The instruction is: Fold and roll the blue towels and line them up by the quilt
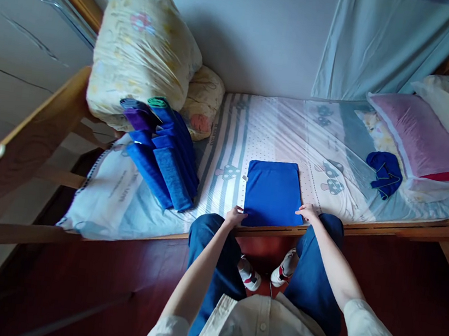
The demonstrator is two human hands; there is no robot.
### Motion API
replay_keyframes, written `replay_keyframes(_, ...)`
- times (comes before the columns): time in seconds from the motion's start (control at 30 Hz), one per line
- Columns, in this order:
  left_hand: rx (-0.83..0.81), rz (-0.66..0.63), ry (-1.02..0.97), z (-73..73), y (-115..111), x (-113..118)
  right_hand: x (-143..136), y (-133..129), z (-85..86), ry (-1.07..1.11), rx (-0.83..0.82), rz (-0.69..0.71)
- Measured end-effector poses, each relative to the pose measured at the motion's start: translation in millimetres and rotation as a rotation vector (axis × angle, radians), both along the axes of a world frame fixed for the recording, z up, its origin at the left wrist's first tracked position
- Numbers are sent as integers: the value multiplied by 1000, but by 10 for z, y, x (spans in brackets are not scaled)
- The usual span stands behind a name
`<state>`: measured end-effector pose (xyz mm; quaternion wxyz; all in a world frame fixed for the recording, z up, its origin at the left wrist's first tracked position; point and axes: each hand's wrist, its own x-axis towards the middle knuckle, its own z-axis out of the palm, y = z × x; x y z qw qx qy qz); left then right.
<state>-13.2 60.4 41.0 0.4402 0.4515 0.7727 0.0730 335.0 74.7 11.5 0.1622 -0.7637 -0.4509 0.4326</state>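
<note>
A blue towel (271, 192) lies folded into a flat rectangle on the bed, close to the front rail. A small white tag sticks out from its left edge. My left hand (235, 217) pinches the towel's near left corner. On the other side, my right hand (305, 212) grips the right edge, a little above the near corner. To the left, several rolled towels (174, 175), mostly blue with one purple and one green-ended, are stacked together. A crumpled dark blue cloth (384, 174) rests on the sheet to the right.
A big yellow bundled quilt (140, 52) and a patterned pillow (204, 99) sit at the left end of the bed. Pink cushion (423, 133) and white bedding are at the right end. The wooden bed rail (390, 227) runs along the front, above a red floor (118, 286).
</note>
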Motion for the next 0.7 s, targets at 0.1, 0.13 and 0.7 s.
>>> replay_keyframes(0.1,46,39,-38,-29,154,36,-3,178,-29,1,24,-36)
replay_keyframes(0.13,63,48,-53,-43,205,43,4,236,-39,5,37,-46)
replay_keyframes(0.7,278,232,-410,-353,1030,-47,-78,1014,-329,215,250,-119)
